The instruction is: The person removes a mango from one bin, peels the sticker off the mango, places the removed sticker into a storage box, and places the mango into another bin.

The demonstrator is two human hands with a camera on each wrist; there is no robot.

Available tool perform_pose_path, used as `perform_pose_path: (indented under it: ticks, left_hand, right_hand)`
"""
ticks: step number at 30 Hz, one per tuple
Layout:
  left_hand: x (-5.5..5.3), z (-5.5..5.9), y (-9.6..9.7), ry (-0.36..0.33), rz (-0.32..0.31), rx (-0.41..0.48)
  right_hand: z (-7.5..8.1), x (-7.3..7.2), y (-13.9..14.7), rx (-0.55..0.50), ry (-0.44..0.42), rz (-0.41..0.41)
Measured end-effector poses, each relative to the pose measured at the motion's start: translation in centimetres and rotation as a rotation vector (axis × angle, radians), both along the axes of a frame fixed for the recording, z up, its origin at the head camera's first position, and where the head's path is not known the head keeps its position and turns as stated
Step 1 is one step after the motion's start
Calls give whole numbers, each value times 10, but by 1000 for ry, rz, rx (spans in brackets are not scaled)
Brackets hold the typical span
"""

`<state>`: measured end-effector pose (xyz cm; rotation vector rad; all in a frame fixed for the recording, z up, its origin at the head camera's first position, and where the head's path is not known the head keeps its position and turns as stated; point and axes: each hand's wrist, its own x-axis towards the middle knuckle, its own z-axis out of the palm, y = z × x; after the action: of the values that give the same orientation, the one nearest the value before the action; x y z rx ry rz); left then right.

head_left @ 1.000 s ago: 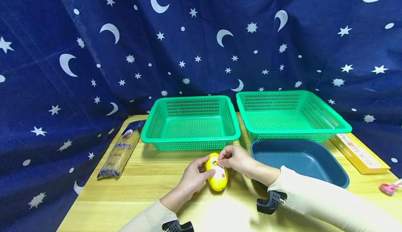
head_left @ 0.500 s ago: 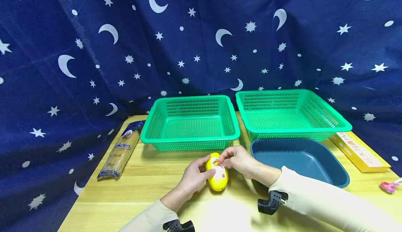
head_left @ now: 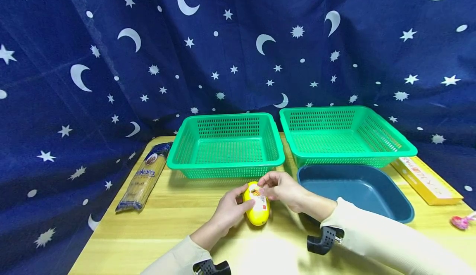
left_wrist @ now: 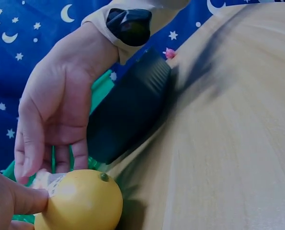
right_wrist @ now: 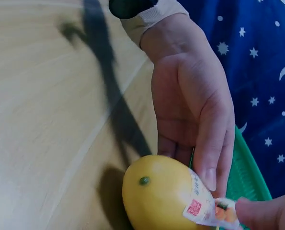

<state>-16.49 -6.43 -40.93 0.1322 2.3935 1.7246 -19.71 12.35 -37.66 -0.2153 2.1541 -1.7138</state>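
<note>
A yellow melon (head_left: 257, 217), oval with a small green nub at its end, lies on the table in front of the person. My left hand (head_left: 228, 211) grips it from the left, the thumb lying along the edge of a white label (head_left: 260, 202) with a fruit picture. My right hand (head_left: 284, 190) pinches the label's upper right edge between thumb and finger. In the right wrist view the label (right_wrist: 202, 211) stands partly off the melon's skin and curls towards the right thumb. The left wrist view shows the melon (left_wrist: 92, 201) with most of the label hidden.
Two green baskets (head_left: 227, 165) (head_left: 346, 155) stand at the back. A dark blue basin (head_left: 390, 192) lies right of my right hand. Packed pasta (head_left: 143, 180) lies at left; an orange-yellow box (head_left: 427, 182) and a pink lollipop (head_left: 460, 222) lie at right.
My right hand's fingertips have shifted slightly, and the label's upper right part has lifted and folded back, uncovering more of the fruit picture. My left hand and the melon have hardly moved.
</note>
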Motion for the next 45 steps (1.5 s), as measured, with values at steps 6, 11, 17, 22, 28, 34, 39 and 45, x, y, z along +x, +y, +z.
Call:
perform_pose_path:
  ticks: [6,11,17,22,28,34,39,45]
  left_hand:
    - [0,0,-1,-6,-11,30]
    - [0,0,-2,13,-22,18]
    - [-1,0,-1,31,-20,-27]
    - [-1,0,-1,39,-61,-34]
    - [1,0,-1,31,-112,-22]
    - [2,0,0,87,-87,-122]
    - [2,-1,-2,72,-108,-53]
    - [4,-1,-3,116,-143,-137]
  right_hand:
    - [-1,2,-2,95,53,-1]
    - [0,2,-3,117,95,-42]
    - [3,3,-7,143,130,-101]
    - [6,4,-10,131,112,-147]
    - [7,5,-11,73,79,-112]
    - [9,5,-7,-54,-8,-76]
    - [11,6,-1,-159,-91,-42]
    - [13,4,1,-142,-57,-37]
